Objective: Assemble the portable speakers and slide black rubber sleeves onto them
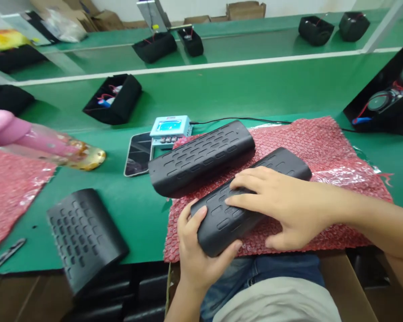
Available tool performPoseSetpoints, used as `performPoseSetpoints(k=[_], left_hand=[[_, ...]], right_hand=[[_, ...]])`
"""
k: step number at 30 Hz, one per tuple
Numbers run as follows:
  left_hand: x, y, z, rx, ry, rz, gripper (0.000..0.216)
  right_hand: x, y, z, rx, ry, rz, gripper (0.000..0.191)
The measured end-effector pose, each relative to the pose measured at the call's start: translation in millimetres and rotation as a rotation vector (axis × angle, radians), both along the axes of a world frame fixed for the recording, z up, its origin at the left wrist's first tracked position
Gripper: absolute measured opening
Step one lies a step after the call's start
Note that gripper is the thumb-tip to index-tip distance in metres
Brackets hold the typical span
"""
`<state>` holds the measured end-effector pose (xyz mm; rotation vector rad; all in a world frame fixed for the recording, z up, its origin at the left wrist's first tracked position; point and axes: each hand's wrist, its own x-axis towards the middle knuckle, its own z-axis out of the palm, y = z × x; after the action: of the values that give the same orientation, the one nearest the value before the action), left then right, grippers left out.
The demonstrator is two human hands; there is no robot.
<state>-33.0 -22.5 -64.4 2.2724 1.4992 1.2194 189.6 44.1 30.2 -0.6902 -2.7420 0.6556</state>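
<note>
A long black speaker housing [216,230] with slot-shaped recesses lies slanted on red bubble wrap [332,143]. My left hand [199,243] is wrapped round its near left end, thumb at the front and fingers behind. Across its top lies my right hand [285,208], fingers spread and thumb apart from them, hiding the middle of the housing. Just behind, a second black housing [201,156] of the same kind rests partly on the wrap. Off to the left, a third black housing [87,232] sits at the table's front edge.
A phone [138,154] and a small light-blue meter [170,127] with a cable stand behind the housings. A pink-topped bottle [53,138] and a utility knife [6,256] are at left. Open black speaker shells with wires [116,98] stand along the green bench.
</note>
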Motion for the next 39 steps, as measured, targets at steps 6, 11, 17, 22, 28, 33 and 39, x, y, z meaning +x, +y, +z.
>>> performPoseSetpoints(k=[6, 11, 17, 22, 28, 33, 39], left_hand=[[0, 3, 3.1, -0.038, -0.029, 0.001, 0.074], [-7, -6, 12.3, -0.115, 0.042, -0.023, 0.071], [-35, 22, 58.6, -0.129, 0.109, -0.099, 0.042], [-23, 83, 83.5, -0.051, 0.466, -0.019, 0.035], [-7, 130, 91.3, -0.219, 0.621, -0.042, 0.022], [-6, 144, 104.8, -0.304, 0.704, -0.021, 0.024], [0, 154, 102.4, -0.358, 0.811, 0.043, 0.052]], right_hand=[[-8, -2, -12.5, 0.086, -0.184, -0.108, 0.079], [-16, 0, -13.2, 0.181, -0.191, -0.051, 0.079], [-16, -10, -15.6, 0.412, -0.145, -0.023, 0.064], [-14, -17, -21.3, 0.488, -0.130, -0.040, 0.062], [-15, -13, -18.4, 0.421, -0.184, -0.018, 0.069], [-24, 18, 1.5, 0.197, -0.333, 0.045, 0.076], [-33, 65, 12.1, -0.032, -0.337, 0.094, 0.071]])
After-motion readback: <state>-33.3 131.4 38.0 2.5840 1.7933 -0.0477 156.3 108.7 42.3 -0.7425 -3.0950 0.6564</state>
